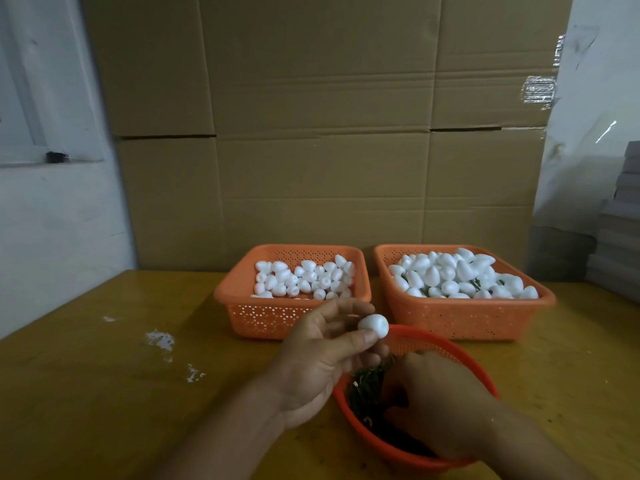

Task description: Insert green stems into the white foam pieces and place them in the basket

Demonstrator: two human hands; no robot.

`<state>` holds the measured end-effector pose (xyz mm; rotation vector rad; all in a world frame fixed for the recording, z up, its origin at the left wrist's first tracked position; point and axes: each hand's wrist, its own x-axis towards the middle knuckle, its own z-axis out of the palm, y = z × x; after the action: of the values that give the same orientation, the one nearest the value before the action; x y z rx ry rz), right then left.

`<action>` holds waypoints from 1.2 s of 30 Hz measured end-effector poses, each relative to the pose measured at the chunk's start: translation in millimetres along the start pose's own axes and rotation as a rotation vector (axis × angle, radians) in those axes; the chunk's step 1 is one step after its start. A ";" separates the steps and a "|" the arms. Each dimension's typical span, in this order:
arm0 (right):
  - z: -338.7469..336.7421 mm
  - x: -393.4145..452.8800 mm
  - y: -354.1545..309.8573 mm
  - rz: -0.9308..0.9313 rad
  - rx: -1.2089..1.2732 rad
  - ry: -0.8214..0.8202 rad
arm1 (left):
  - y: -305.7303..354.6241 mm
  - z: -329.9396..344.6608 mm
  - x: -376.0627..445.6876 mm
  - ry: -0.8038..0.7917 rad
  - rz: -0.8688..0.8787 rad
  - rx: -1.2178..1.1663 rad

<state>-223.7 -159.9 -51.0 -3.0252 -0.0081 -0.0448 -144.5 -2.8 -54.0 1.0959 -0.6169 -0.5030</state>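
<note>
Head view: one white egg-shaped foam piece (373,326) pinched between thumb and fingertips of the left hand (322,358), held in the air above the far rim of the round orange plastic colander (426,344). Inside the colander lies a heap of dark green stems (367,382). Right hand (440,403) reaches down into this heap, fingers curled; whether its grip encloses a stem cannot be told. Behind, side by side on the yellow-brown wooden table (104,393), stand two square orange perforated baskets: the left basket (266,315) holds plain white foam pieces, the right basket (460,318) holds foam pieces with green stems showing between them. Brown cardboard sheets (322,116) stand behind the table.
</note>
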 end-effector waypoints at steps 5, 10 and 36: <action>-2.4 -0.3 1.6 0.047 0.098 0.114 | 2.7 -2.8 -0.6 0.006 -0.013 0.021; -6.8 0.5 2.0 0.079 0.318 0.332 | 1.7 -2.9 -1.0 0.063 -0.046 0.032; -12.2 1.9 -9.9 -0.081 1.588 0.384 | 2.8 1.1 -3.1 0.120 0.016 0.145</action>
<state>-222.2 -151.5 -37.7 -1.3973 -0.0843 -0.3969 -147.3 -0.4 -51.7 1.2477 -0.5624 -0.3799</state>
